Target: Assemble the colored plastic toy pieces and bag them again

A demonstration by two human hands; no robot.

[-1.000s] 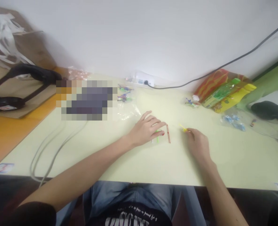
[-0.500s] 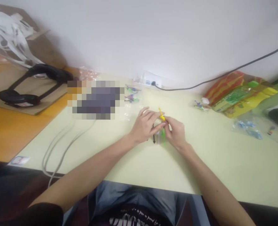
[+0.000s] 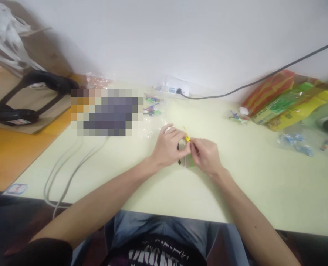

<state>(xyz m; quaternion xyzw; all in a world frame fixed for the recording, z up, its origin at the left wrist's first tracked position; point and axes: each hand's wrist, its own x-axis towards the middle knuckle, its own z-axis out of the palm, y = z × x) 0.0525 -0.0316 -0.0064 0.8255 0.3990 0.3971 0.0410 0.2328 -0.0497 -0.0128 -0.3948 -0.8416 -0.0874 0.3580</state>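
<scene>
My right hand [image 3: 206,155] is closed in a pinch on a small yellow plastic piece [image 3: 188,139] with a thin stem pointing up. My left hand [image 3: 168,146] meets it from the other side, thumb and forefinger curled to the same piece, the other fingers loosely bent. Just under my hands, partly hidden, are a thin black piece [image 3: 179,162] with an arrow-like tip, a pale stick [image 3: 185,162] and a green stick [image 3: 192,161]. The exact kind of the yellow piece is too small to make out.
Small bags of colourful parts [image 3: 152,109] lie behind my hands. At the right are a bag of blue pieces [image 3: 295,142] and yellow-green packaging [image 3: 294,107]. A black frame [image 3: 27,98], a blurred-out dark object [image 3: 111,114] and pale cables [image 3: 69,173] occupy the left.
The yellow piece and my fingertips have come closer together, with my left thumb now near the right fingertips. The whole view has shifted slightly.
</scene>
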